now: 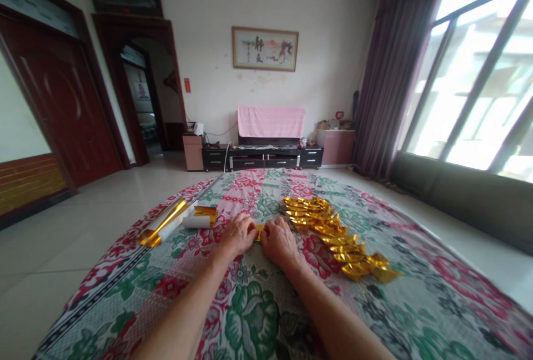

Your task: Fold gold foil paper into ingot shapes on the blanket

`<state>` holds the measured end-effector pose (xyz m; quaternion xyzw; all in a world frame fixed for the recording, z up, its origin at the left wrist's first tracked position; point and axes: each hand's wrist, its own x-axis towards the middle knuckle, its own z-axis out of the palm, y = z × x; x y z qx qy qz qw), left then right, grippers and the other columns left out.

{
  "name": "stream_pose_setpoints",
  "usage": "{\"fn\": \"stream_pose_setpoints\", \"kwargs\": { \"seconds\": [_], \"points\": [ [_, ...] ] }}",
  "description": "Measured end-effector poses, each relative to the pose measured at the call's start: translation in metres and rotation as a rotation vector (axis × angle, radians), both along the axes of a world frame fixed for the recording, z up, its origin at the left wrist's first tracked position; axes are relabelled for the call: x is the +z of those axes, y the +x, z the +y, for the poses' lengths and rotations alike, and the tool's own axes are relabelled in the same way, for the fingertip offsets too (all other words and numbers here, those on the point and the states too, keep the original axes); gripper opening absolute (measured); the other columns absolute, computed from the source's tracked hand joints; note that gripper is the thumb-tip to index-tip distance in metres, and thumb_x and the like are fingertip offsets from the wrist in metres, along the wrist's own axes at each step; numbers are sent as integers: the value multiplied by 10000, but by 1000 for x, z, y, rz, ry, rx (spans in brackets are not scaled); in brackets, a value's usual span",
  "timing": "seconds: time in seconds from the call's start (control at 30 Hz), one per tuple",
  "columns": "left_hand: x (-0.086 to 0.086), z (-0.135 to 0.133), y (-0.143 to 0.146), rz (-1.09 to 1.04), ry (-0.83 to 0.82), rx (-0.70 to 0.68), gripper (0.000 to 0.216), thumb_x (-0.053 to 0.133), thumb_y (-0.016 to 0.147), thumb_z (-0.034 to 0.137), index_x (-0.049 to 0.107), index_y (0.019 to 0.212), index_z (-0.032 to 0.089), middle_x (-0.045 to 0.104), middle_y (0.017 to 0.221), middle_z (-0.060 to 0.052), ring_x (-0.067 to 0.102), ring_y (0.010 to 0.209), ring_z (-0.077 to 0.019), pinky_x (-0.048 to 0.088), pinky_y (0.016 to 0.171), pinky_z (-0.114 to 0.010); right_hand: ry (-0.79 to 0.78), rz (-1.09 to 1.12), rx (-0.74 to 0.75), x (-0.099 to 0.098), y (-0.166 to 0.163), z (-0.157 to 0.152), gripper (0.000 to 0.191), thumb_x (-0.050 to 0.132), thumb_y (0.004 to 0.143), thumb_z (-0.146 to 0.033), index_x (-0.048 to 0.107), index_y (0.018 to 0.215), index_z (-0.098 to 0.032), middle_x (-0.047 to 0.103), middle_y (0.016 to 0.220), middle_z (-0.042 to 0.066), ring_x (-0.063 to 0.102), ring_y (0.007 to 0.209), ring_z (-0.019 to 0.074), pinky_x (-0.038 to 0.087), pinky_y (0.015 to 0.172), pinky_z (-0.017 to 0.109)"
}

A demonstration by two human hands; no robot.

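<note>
A small piece of gold foil paper lies between my two hands at the middle of the table. My left hand has its fingers closed on the left end of it. My right hand pinches the other end, and the fingers cover most of the paper. To the right of my hands runs a row of folded gold foil ingots, overlapping one another. On the left are a long curled gold sheet with a white back and a shorter curled sheet.
A flowered tablecloth covers the round table. Beyond it, a low black cabinet stands against the wall, with a pink cloth draped over a screen on it. Windows and a dark curtain are to the right, a red door to the left.
</note>
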<state>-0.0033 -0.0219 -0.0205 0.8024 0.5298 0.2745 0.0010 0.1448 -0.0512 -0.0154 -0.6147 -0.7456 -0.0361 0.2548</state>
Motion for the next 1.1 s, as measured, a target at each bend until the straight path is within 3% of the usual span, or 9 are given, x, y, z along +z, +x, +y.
{"fn": "stream_pose_setpoints", "kwargs": {
  "seconds": [0.33, 0.67, 0.87, 1.1],
  "points": [
    [-1, -9, -6, 8, -15, -75, 147, 521, 757, 264, 585, 871, 197, 559, 939, -56, 506, 938, -193, 389, 866, -327, -14, 4, 12, 0, -1, -9, 195, 459, 801, -292, 571, 894, -162, 493, 959, 93, 456, 880, 196, 337, 779, 281],
    [6, -6, -17, -38, -150, -162, 232, 514, 722, 186, 622, 927, 196, 553, 1008, -55, 515, 956, -171, 402, 877, -292, -13, 36, 107, -7, 8, -2, 222, 390, 853, -243, 589, 917, -168, 492, 924, 74, 465, 857, 168, 331, 794, 259],
    [0, 1, -22, -73, -208, -152, 354, 504, 689, 133, 638, 1000, 234, 518, 1180, -44, 476, 1092, -180, 357, 965, -295, -5, 51, 146, -9, 10, -1, 243, 367, 867, -219, 599, 928, -177, 495, 915, 71, 461, 845, 159, 330, 777, 243],
    [-4, 9, -24, -38, -216, -149, 419, 442, 676, 102, 639, 1019, 242, 515, 1198, -28, 489, 1083, -184, 380, 946, -299, 6, 62, 154, -13, 11, 2, 224, 381, 858, -197, 601, 900, -178, 497, 900, 70, 462, 822, 156, 332, 751, 238]
  ]
}}
